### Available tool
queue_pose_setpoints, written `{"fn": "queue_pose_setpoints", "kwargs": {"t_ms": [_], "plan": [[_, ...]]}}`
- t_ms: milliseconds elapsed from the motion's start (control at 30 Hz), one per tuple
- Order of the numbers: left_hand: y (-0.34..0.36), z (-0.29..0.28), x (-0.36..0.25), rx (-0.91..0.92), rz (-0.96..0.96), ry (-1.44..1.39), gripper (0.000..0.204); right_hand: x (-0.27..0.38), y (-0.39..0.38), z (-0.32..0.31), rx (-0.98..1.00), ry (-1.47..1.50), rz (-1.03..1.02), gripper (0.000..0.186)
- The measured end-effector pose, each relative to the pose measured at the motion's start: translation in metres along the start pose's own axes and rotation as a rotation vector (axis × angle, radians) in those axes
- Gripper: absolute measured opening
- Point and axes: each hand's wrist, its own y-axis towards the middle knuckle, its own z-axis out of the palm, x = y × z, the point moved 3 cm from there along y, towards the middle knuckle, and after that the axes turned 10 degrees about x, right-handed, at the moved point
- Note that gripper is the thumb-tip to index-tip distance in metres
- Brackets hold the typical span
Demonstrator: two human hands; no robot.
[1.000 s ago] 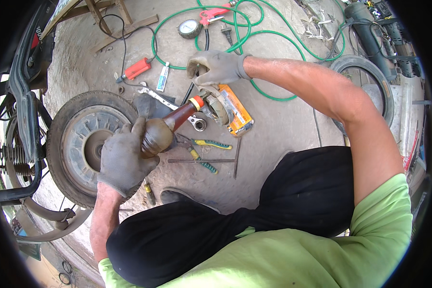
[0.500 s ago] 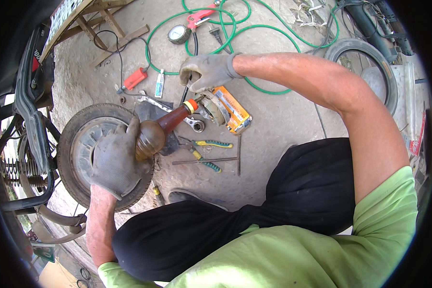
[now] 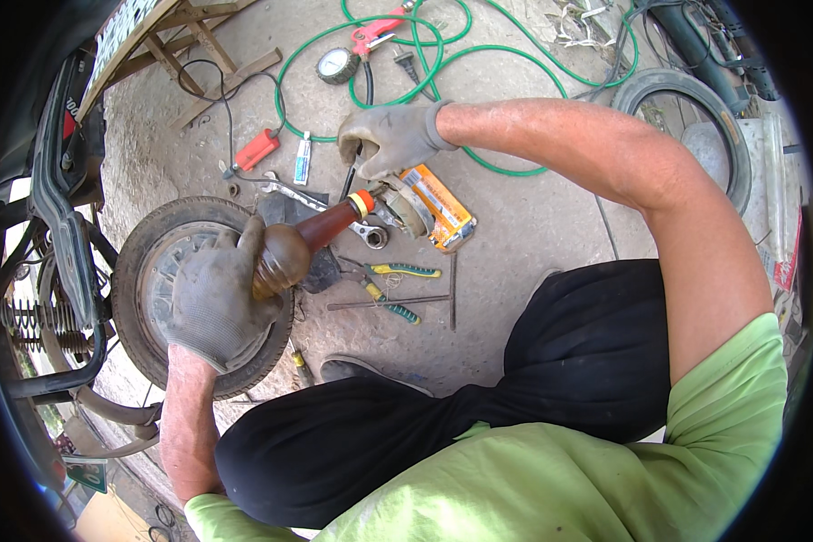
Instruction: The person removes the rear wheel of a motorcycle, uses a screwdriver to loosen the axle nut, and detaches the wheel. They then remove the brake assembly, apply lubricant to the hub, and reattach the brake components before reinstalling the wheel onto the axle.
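Observation:
My left hand (image 3: 215,303), in a grey work glove, is wrapped round a brown bottle (image 3: 321,232) with an orange, yellow and white neck. The bottle is tilted, its neck pointing up and right toward my right hand. That gloved right hand (image 3: 390,140) is closed just above the neck, its fingers curled round something dark and thin that I cannot make out. Below it, a round grey-brown part (image 3: 410,210) lies against an orange and white box (image 3: 441,206). Under my left hand is a wheel with a black tyre (image 3: 149,239), its hub partly hidden.
Pliers with green-yellow handles (image 3: 405,270), a T-shaped metal rod (image 3: 393,303), a ratchet wrench (image 3: 370,237) and a small white tube (image 3: 303,158) lie about. Beyond are a green hose (image 3: 506,52), a pressure gauge (image 3: 336,65) and a loose tyre (image 3: 741,154). A motorcycle frame (image 3: 68,244) stands left.
The fingers of my right hand have curled in a little more above the bottle's neck. The bottle and my left hand have hardly moved.

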Motion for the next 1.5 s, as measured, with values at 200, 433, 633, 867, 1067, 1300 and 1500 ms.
{"fn": "queue_pose_setpoints", "kwargs": {"t_ms": [200,433,633,867,1067,1300,1500], "plan": [[0.001,0.004,0.002,0.023,-0.018,-0.018,0.098,0.002,0.004,-0.001,0.031,-0.015,0.024,0.039],[-0.004,0.004,0.002,0.004,0.007,-0.029,0.096,0.008,-0.001,0.007,-0.034,-0.115,-0.104,0.04],[-0.002,0.011,0.004,0.034,-0.024,-0.049,0.097,0.009,0.002,0.002,0.027,-0.118,-0.027,0.037],[-0.002,0.011,0.005,0.037,0.005,-0.052,0.1,0.013,0.001,0.008,0.025,-0.135,-0.1,0.039],[-0.008,0.018,0.006,0.045,-0.035,-0.094,0.095,0.008,0.001,0.004,0.049,-0.105,-0.013,0.042],[-0.022,0.032,0.001,-0.029,-0.023,-0.192,0.089,-0.003,-0.006,0.004,0.078,-0.093,0.075,0.061],[-0.035,0.067,0.008,-0.064,-0.086,-0.431,0.098,-0.016,-0.001,0.004,0.188,0.002,0.199,0.079]]}}
